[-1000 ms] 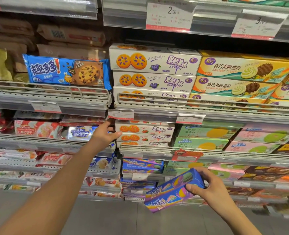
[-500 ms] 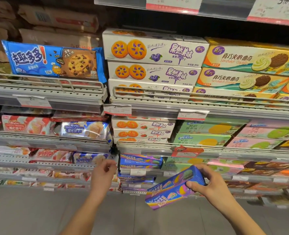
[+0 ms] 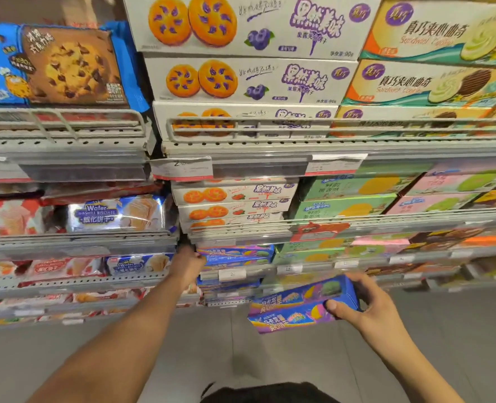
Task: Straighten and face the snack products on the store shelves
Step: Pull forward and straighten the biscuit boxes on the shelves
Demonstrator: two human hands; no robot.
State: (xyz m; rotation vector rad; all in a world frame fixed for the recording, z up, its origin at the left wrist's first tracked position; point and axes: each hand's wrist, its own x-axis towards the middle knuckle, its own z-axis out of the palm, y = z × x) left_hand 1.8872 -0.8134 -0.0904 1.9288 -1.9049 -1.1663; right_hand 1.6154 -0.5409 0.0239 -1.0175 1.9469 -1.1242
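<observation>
My right hand (image 3: 366,309) holds a blue and purple snack box (image 3: 299,306) by its right end, out in front of the lower shelves and tilted up to the right. My left hand (image 3: 187,264) reaches to the left end of a stack of matching blue and purple boxes (image 3: 235,254) on a lower shelf; its fingers are hidden against the boxes, so I cannot tell whether it grips one. Above that stack sit white boxes of orange jam biscuits (image 3: 235,199).
Wire shelf rails (image 3: 270,132) with price tags (image 3: 182,167) run across each level. Wafer packs (image 3: 115,213) lie at the left, a blue cookie pack (image 3: 54,65) upper left, yellow, green and pink boxes (image 3: 342,205) at the right. Grey floor (image 3: 241,359) lies below.
My left hand has come down from the middle shelf to the stack of blue and purple boxes. The view has moved closer and lower. My right hand keeps holding its box.
</observation>
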